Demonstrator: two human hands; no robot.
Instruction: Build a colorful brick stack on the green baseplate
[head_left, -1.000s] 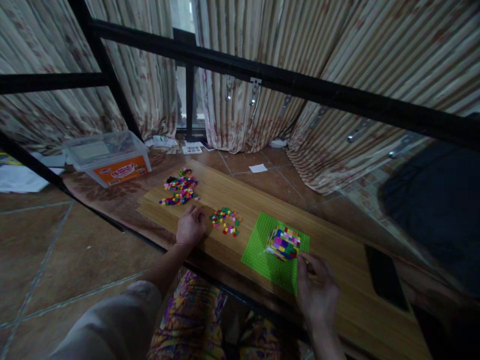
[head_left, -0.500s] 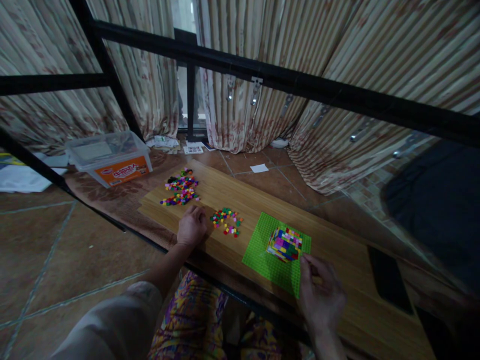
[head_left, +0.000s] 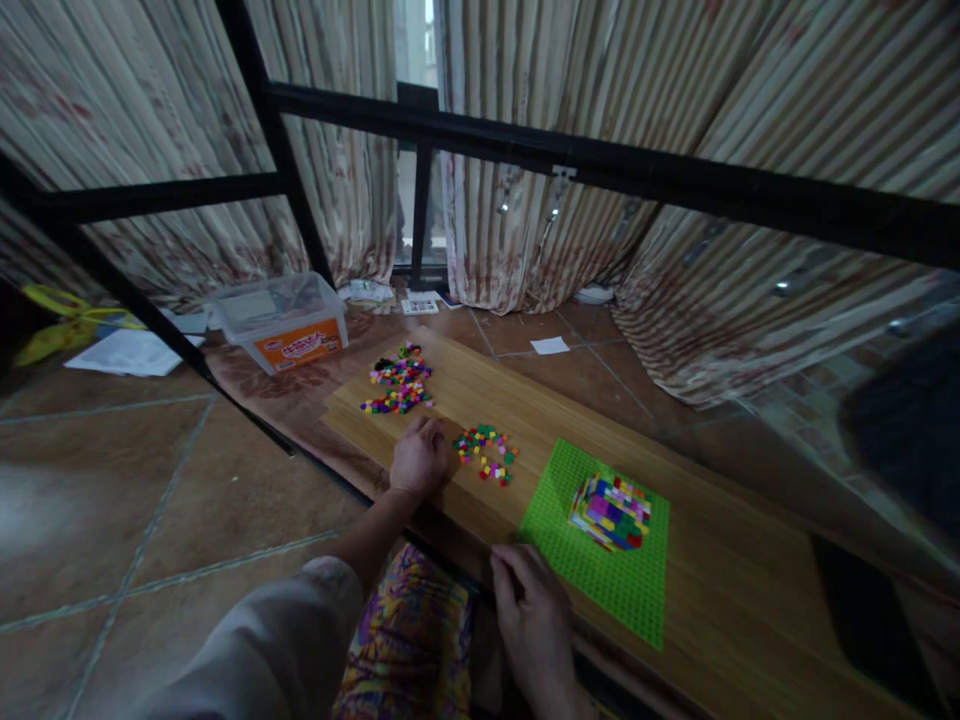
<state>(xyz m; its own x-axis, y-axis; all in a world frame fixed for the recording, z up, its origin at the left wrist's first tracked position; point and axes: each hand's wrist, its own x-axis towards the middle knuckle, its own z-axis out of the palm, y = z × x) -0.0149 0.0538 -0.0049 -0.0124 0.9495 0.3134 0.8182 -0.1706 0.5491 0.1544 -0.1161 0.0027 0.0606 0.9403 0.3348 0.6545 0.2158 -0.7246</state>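
My left hand (head_left: 420,458) rests on the wooden board with its fingers curled closed, between a pile of small colourful bricks (head_left: 399,382) and a looser scatter of bricks (head_left: 484,440). What it holds, if anything, is hidden. My right hand (head_left: 529,612) is at the board's front edge, just left of the green baseplate (head_left: 559,500). Its thumb and fingers are drawn together, and anything between them is too small to make out. On the baseplate stands a low multicoloured brick build (head_left: 615,515), touched by neither hand.
The wooden board (head_left: 720,520) carries a dark flat object (head_left: 862,615) at its right end. A clear plastic tub (head_left: 281,315) with an orange label stands beyond the left end. Black metal bars (head_left: 480,135) cross in front of the curtains. White paper (head_left: 550,345) lies on the tiled floor.
My right hand has moved left, away from the brick build, to the board's front edge. My left hand stays beside the loose bricks. The view has shifted so things appear farther right.
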